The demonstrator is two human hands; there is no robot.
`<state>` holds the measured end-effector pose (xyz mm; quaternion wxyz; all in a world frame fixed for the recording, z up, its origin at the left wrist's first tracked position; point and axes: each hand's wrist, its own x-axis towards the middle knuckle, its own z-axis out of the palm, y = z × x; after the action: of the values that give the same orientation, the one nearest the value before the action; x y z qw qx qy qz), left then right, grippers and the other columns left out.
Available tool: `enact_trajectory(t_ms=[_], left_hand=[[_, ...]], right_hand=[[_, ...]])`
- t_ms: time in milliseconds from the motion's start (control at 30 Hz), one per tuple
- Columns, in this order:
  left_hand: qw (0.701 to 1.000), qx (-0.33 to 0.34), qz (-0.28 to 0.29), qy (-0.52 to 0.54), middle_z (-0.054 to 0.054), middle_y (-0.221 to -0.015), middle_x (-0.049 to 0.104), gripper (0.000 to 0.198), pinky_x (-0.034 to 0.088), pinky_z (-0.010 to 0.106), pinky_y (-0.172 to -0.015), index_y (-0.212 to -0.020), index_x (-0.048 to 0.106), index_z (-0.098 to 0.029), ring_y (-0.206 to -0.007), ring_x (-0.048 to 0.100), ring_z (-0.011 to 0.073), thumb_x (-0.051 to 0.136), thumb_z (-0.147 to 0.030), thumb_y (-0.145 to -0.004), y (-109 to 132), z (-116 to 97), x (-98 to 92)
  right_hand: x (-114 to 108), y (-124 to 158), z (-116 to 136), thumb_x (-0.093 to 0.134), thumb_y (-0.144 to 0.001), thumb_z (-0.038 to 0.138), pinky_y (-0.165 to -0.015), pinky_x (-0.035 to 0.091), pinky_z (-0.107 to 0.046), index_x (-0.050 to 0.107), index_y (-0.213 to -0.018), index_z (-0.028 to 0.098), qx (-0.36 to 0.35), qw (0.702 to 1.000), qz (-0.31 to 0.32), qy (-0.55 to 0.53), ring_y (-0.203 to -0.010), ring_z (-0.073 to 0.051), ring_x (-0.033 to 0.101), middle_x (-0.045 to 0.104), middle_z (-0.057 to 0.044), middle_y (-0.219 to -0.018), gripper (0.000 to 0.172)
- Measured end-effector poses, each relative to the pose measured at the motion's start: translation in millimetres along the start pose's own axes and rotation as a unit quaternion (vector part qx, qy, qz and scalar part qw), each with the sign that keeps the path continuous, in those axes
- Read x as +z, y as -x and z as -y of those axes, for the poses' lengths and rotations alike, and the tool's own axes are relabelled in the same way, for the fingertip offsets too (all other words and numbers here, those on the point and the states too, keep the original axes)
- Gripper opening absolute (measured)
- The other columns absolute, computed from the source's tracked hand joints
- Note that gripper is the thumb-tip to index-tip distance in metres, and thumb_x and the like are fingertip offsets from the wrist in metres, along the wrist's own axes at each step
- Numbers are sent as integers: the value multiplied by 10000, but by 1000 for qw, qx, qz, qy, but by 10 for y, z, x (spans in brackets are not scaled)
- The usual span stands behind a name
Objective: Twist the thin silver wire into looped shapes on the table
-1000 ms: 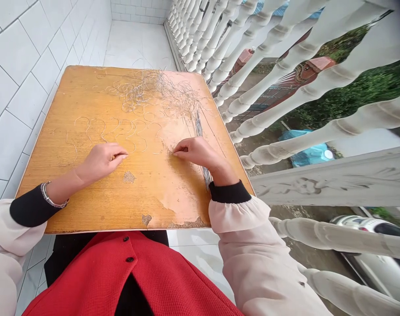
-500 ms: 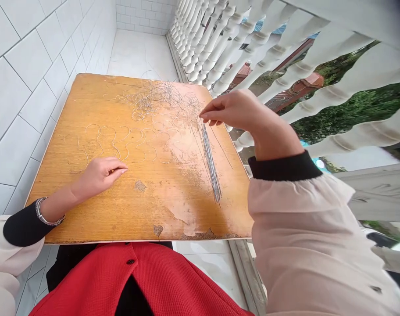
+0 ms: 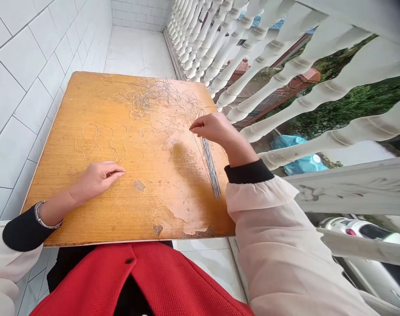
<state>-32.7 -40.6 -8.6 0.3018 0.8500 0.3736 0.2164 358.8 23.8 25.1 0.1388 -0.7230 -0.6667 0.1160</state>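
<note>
My left hand [image 3: 99, 177] is low over the left part of the wooden table [image 3: 114, 215], its thumb and fingers pressed together. Whatever its fingertips hold, if anything, is too small to see. My right hand [image 3: 213, 128] is above the right part of the table in a pinch; I cannot make out a wire between its fingertips. Just below it lies a bundle of straight thin metal wires [image 3: 210, 169], its far end partly hidden by the hand. Curved wire pieces [image 3: 112, 142] are spread in a loose row beyond my left hand.
A tangled heap of bent wires [image 3: 154, 96] covers the table's far side. A white tiled wall [image 3: 20, 83] runs along the left. White balusters [image 3: 269, 83] line the right, close to my right arm. The tabletop's near edge has chipped patches [image 3: 158, 229].
My right hand has moved left and slightly nearer to me, away from the far end of the wire bundle. My left hand has stayed almost in place.
</note>
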Motion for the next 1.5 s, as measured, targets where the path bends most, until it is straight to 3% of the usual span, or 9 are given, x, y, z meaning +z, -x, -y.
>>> enact_trajectory(t_ms=[133,333,533,700,933,1200,1500], left_hand=[[1000,-18,-21,9,24,-822,775,210,513,257,-704,-848,766,-205,-738,696,150,586,-306,-886,-25,-66,-55],[988,-98,-94,79,22,-753,756,186,512,245,-597,-821,770,-204,-633,656,135,658,-353,-814,19,-135,-141],[942,-173,-235,167,30,-735,743,151,535,236,-588,-823,757,-178,-588,625,108,707,-316,-784,-16,-72,-204],[911,-193,-291,218,17,-690,713,115,502,217,-557,-771,745,-174,-561,589,87,716,-286,-770,-56,37,-205],[906,-200,-312,204,11,-684,709,134,511,225,-560,-788,762,-196,-572,584,98,740,-316,-735,13,152,-173],[914,-190,-293,204,12,-684,707,173,506,226,-556,-778,750,-187,-561,578,94,743,-352,-728,-3,182,-145],[919,-197,-266,212,18,-720,720,176,530,241,-586,-812,748,-202,-587,592,106,730,-367,-753,25,158,-143]], right_hand=[[96,103,-126,671,-772,188,-701,536,-342,748,-750,180,53,997,-34,-45,-600,-189,670,660,-20,-571,80],[329,100,-257,669,-771,226,-657,548,-324,727,-735,185,72,987,-72,-125,-600,-186,672,689,-33,-620,80],[485,59,-309,670,-766,186,-647,542,-309,734,-752,175,100,974,-77,-187,-562,-161,649,683,-21,-619,66],[514,61,-368,673,-767,178,-653,531,-311,734,-741,178,105,973,-74,-192,-552,-158,631,653,-8,-576,66],[508,64,-392,665,-759,154,-578,501,-267,706,-728,171,117,961,-99,-228,-516,-120,587,643,1,-591,53],[421,107,-317,699,-772,154,-540,478,-238,683,-721,163,127,947,-107,-275,-515,-99,565,640,2,-601,54],[91,53,-101,691,-818,275,-613,541,-287,731,-788,174,70,976,-61,-198,-631,-153,658,717,-56,-730,113]])
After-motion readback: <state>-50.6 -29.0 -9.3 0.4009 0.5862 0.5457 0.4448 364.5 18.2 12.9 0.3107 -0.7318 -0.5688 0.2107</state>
